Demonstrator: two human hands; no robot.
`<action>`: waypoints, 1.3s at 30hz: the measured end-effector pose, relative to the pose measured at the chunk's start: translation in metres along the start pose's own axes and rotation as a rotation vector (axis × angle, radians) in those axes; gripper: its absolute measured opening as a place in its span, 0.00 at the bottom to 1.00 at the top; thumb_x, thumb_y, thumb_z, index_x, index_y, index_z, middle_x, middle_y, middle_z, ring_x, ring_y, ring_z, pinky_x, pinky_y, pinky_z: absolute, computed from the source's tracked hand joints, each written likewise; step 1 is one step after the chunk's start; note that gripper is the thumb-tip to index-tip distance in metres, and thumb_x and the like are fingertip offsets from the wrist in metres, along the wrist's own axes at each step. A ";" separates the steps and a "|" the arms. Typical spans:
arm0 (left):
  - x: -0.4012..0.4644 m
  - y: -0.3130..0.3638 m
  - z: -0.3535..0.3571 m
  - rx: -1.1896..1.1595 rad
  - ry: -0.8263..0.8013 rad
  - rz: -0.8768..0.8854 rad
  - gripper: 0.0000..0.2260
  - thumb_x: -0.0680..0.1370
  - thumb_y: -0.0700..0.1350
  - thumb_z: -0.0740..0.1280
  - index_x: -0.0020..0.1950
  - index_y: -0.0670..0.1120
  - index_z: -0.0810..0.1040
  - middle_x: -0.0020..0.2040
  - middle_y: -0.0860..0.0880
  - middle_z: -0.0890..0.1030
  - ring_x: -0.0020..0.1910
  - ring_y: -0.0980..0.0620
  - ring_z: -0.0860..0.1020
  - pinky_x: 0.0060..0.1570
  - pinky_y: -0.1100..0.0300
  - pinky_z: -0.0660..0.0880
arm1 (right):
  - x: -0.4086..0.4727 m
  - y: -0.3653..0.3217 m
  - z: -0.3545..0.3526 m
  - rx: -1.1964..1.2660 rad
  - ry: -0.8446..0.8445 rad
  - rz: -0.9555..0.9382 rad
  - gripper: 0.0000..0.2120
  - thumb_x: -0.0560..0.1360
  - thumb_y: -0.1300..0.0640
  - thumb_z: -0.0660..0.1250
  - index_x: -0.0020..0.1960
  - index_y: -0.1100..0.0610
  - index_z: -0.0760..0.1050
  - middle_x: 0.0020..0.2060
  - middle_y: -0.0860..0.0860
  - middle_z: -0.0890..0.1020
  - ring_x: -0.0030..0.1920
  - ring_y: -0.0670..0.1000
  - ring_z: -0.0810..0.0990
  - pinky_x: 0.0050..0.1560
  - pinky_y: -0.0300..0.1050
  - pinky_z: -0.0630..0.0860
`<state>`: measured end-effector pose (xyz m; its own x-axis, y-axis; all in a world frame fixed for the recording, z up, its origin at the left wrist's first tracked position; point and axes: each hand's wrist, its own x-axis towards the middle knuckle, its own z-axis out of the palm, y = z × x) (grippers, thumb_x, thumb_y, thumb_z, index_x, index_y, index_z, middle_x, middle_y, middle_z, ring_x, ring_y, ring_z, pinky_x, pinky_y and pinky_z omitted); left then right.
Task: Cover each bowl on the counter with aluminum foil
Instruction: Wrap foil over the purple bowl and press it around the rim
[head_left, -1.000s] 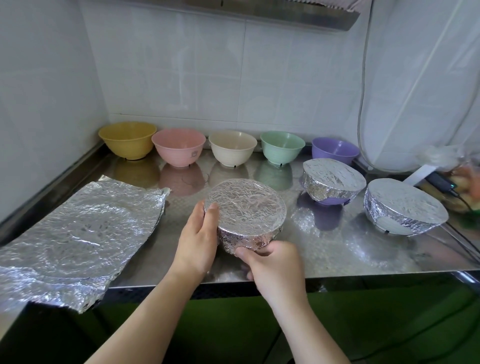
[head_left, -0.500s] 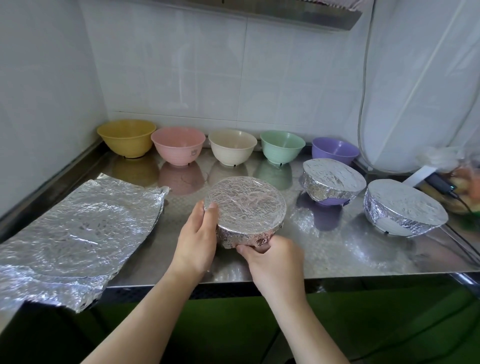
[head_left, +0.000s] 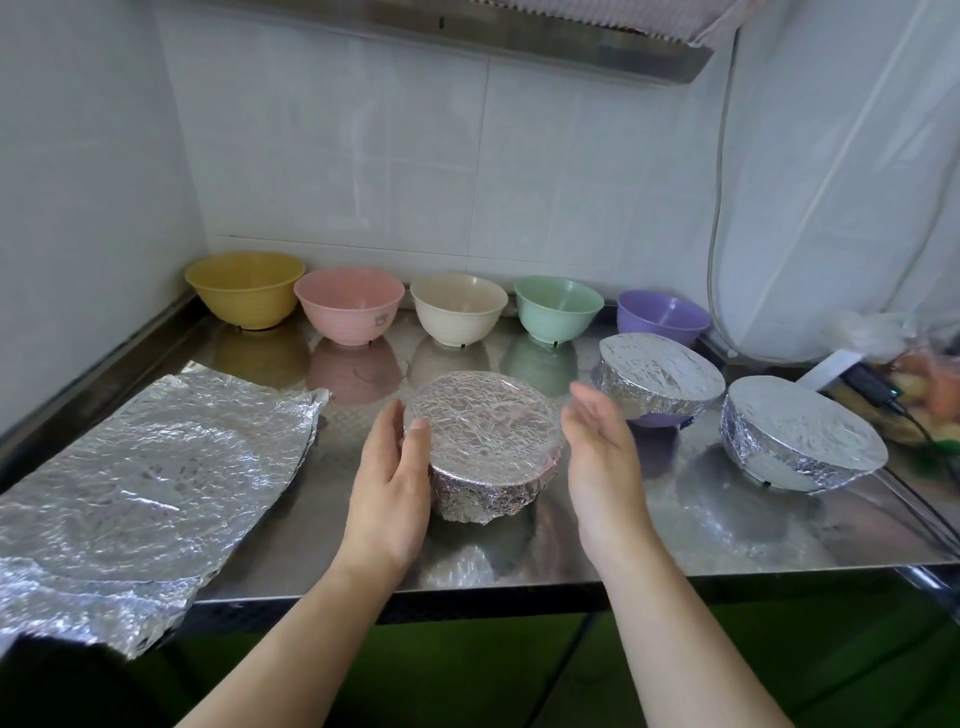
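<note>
The left hand (head_left: 387, 493) rests flat against the left side of the wrapped bowl (head_left: 485, 441), thumb on the foil rim, palm pressing but not clenched around it. The right hand (head_left: 602, 467) is open and let go — fingers spread, a clear gap between it and the bowl's right side. That bowl sits near the front edge of the shiny counter (head_left: 727, 530), right between the two hands, and its foil looks snug all round, so I think this one is done. The biggest thing left to use is the stack of foil sheets (head_left: 150, 467), lying flat at the left end with its long side running from the front edge back toward the wall. It is on the left hand's side, well apart from the right hand, so the left hand is the nearer one to pull a sheet. Two more wrapped bowls (head_left: 660, 382) sit off to the right. Along the back wall five bowls are bare — the yellow bowl (head_left: 244, 288), pink bowl (head_left: 348, 304), cream bowl (head_left: 457, 306), green bowl (head_left: 558, 306) and purple bowl (head_left: 662, 314). The cream bowl is straight behind the wrapped one, so it may be the easiest to bring forward next.
</note>
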<state>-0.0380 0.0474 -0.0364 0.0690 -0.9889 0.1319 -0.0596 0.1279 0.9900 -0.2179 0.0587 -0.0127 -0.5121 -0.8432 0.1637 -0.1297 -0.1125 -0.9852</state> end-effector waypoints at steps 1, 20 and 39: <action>0.000 0.002 0.002 -0.019 0.021 0.002 0.21 0.87 0.55 0.57 0.81 0.55 0.66 0.76 0.64 0.68 0.73 0.67 0.66 0.71 0.65 0.59 | 0.007 0.002 0.005 0.014 -0.047 0.008 0.14 0.86 0.58 0.64 0.69 0.46 0.77 0.66 0.41 0.80 0.69 0.40 0.76 0.71 0.42 0.70; 0.005 0.018 0.022 -0.255 0.216 -0.131 0.18 0.86 0.51 0.53 0.60 0.62 0.82 0.54 0.72 0.80 0.54 0.79 0.74 0.56 0.71 0.69 | -0.007 0.016 0.028 0.259 0.035 0.106 0.15 0.75 0.43 0.64 0.56 0.47 0.82 0.52 0.45 0.86 0.58 0.48 0.84 0.65 0.53 0.77; -0.008 0.012 0.042 -0.270 0.294 -0.115 0.16 0.86 0.51 0.56 0.73 0.58 0.74 0.57 0.69 0.78 0.53 0.75 0.74 0.48 0.81 0.64 | 0.019 0.014 0.036 0.721 -0.050 0.400 0.18 0.85 0.50 0.59 0.59 0.59 0.84 0.53 0.59 0.88 0.54 0.60 0.87 0.56 0.54 0.81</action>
<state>-0.0808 0.0534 -0.0275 0.3435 -0.9391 -0.0105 0.2260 0.0718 0.9715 -0.1989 0.0222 -0.0255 -0.3629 -0.9118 -0.1921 0.6400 -0.0941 -0.7626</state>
